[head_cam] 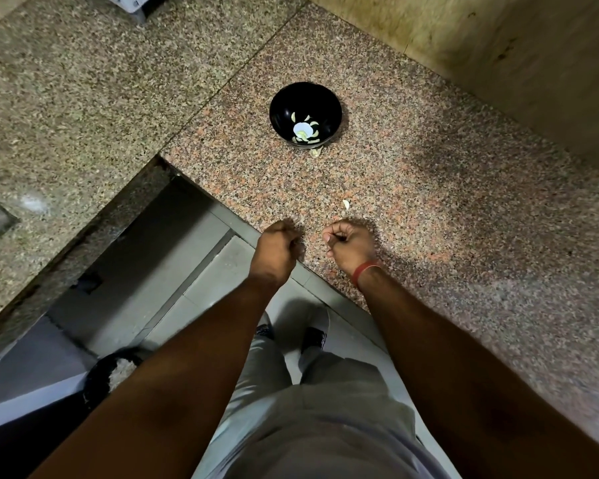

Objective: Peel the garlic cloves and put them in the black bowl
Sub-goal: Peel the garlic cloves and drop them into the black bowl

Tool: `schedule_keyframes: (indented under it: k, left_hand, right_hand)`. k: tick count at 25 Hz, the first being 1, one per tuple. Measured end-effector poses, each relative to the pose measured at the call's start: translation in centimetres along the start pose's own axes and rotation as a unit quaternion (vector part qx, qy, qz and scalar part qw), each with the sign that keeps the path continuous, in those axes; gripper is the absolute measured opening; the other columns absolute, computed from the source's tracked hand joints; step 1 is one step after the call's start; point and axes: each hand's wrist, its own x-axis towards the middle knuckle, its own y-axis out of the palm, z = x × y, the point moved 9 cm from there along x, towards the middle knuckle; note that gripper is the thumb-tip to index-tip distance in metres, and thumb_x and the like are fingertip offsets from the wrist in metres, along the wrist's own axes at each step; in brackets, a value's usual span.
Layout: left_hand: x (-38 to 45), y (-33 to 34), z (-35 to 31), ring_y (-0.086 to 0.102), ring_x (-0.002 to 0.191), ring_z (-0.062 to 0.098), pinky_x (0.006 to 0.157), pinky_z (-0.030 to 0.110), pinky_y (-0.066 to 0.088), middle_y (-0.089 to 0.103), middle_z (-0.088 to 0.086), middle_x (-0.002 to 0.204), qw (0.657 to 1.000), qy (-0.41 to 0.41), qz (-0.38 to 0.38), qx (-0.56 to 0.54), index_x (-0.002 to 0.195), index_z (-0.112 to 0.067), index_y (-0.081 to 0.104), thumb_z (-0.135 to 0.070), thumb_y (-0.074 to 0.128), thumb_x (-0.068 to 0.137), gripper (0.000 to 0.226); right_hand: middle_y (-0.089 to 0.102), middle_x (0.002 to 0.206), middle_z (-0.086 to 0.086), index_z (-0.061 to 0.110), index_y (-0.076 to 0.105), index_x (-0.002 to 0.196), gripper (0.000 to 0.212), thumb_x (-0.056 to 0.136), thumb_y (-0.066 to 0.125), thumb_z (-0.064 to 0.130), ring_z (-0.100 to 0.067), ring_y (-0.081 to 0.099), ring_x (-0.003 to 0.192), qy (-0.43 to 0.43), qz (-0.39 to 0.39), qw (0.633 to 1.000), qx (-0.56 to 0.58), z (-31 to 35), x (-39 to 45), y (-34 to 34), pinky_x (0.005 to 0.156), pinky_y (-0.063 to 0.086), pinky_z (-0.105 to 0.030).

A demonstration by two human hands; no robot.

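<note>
Speckled granite counter point(429, 236), round glossy black bowl point(281, 108).

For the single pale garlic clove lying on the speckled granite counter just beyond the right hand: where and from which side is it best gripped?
Probably pinch the pale garlic clove across its narrow sides from above, with the right hand: it lies flat and alone on the speckled granite counter, so only its upper surface and sides are exposed.

Count, head view: one black bowl point(305, 114) on the bench point(429, 219). Peeled garlic cloves point(314, 127) inside it: several, exact number not resolvable. One piece of garlic point(315, 152) touching the bowl's near base; one loose clove point(346, 204) on the bench. Two hands: left hand point(278, 244), right hand point(350, 242).
</note>
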Motion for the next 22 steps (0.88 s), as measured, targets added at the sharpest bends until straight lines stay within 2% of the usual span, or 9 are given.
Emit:
schedule_keyframes:
  k: [2, 5, 8, 11, 14, 17, 19, 20, 22]
  left_hand:
    - [0.3, 0.3, 0.1, 0.070, 0.082, 0.025, 0.083, 0.028, 0.058, 0.068, 0.011, 0.107, 1.000, -0.016, 0.000, -0.024, 0.107, -0.002, 0.077, 0.008, 0.066, 0.087, 0.025]
    - [0.6, 0.7, -0.7, 0.067, 0.079, 0.021, 0.079, 0.026, 0.056, 0.067, 0.006, 0.105, 1.000, 0.011, 0.015, -0.006, 0.104, -0.003, 0.078, 0.009, 0.065, 0.086, 0.026]
    - [0.9, 1.3, -1.1, 0.068, 0.080, 0.020, 0.074, 0.028, 0.057, 0.069, 0.008, 0.101, 0.998, 0.050, 0.040, 0.017, 0.096, -0.003, 0.078, 0.010, 0.066, 0.084, 0.021]
    - [0.9, 1.5, -0.8, 0.063, 0.076, 0.020, 0.069, 0.025, 0.051, 0.065, 0.003, 0.089, 0.995, 0.059, 0.050, 0.067, 0.086, -0.009, 0.076, 0.003, 0.068, 0.080, 0.016]
    - [0.5, 2.0, -0.9, 0.063, 0.081, 0.031, 0.068, 0.035, 0.055, 0.067, 0.010, 0.091, 0.986, 0.080, 0.038, 0.144, 0.088, -0.010, 0.076, 0.004, 0.068, 0.071, 0.023]
    - [-0.2, 1.9, -0.9, 0.063, 0.086, 0.030, 0.070, 0.037, 0.055, 0.069, 0.010, 0.094, 0.989, 0.047, 0.025, 0.141, 0.086, -0.012, 0.074, 0.011, 0.066, 0.065, 0.033]
    - [-0.8, 1.6, -0.8, 0.064, 0.088, 0.028, 0.075, 0.035, 0.056, 0.070, 0.009, 0.095, 0.993, 0.031, 0.007, 0.112, 0.081, -0.014, 0.073, 0.016, 0.064, 0.061, 0.037]
    - [-1.2, 1.3, -0.6, 0.065, 0.089, 0.029, 0.078, 0.033, 0.056, 0.071, 0.009, 0.095, 0.995, 0.022, -0.006, 0.101, 0.081, -0.013, 0.074, 0.018, 0.063, 0.061, 0.038]
    - [-2.4, 0.6, 1.2, 0.066, 0.089, 0.028, 0.080, 0.029, 0.052, 0.073, 0.009, 0.096, 0.996, -0.026, -0.041, 0.075, 0.086, -0.011, 0.075, 0.018, 0.062, 0.067, 0.037]
  right_hand:
    - [0.074, 0.090, 0.007, 0.024, 0.074, 0.084, 0.021, 0.093, 0.072, 0.005, -0.013, 0.072, 0.088, -0.002, -0.004, 1.000, 0.005, 0.1, 0.0, 0.1, 0.086, 0.063, -0.041]
    - [0.074, 0.088, 0.005, 0.023, 0.073, 0.083, 0.023, 0.093, 0.071, 0.002, -0.014, 0.071, 0.085, 0.003, -0.005, 1.000, 0.005, 0.2, 0.2, 0.3, 0.084, 0.063, -0.044]
    - [0.076, 0.090, 0.002, 0.017, 0.075, 0.087, 0.017, 0.092, 0.071, 0.001, -0.017, 0.073, 0.088, -0.007, -0.006, 1.000, -0.004, 0.1, 0.3, 0.4, 0.084, 0.063, -0.042]
    - [0.076, 0.090, 0.003, 0.015, 0.077, 0.089, 0.015, 0.092, 0.071, 0.001, -0.010, 0.071, 0.082, -0.022, -0.010, 0.999, -0.029, 0.3, 0.4, 0.4, 0.081, 0.062, -0.032]
    - [0.075, 0.088, 0.004, 0.013, 0.077, 0.088, 0.018, 0.091, 0.068, -0.002, 0.002, 0.066, 0.079, -0.039, -0.009, 0.998, -0.047, 0.6, 0.5, 0.6, 0.074, 0.053, -0.014]
    - [0.075, 0.086, 0.003, 0.010, 0.077, 0.087, 0.020, 0.090, 0.065, -0.007, 0.000, 0.066, 0.079, -0.045, -0.008, 0.998, -0.043, 0.4, 0.5, 0.9, 0.076, 0.055, -0.012]
    - [0.073, 0.084, 0.005, 0.008, 0.076, 0.087, 0.020, 0.090, 0.064, -0.008, -0.002, 0.067, 0.079, -0.041, 0.007, 0.998, -0.038, 0.1, 0.0, 1.5, 0.072, 0.052, -0.007]
    - [0.073, 0.084, 0.005, 0.009, 0.076, 0.086, 0.021, 0.090, 0.064, -0.007, -0.005, 0.068, 0.080, -0.042, 0.017, 0.998, -0.033, 0.0, -0.2, 2.0, 0.073, 0.053, -0.010]
    - [0.074, 0.084, 0.006, 0.014, 0.075, 0.084, 0.022, 0.092, 0.066, -0.004, -0.010, 0.069, 0.081, -0.044, 0.034, 0.998, -0.026, -0.2, -0.6, 3.0, 0.077, 0.059, -0.025]
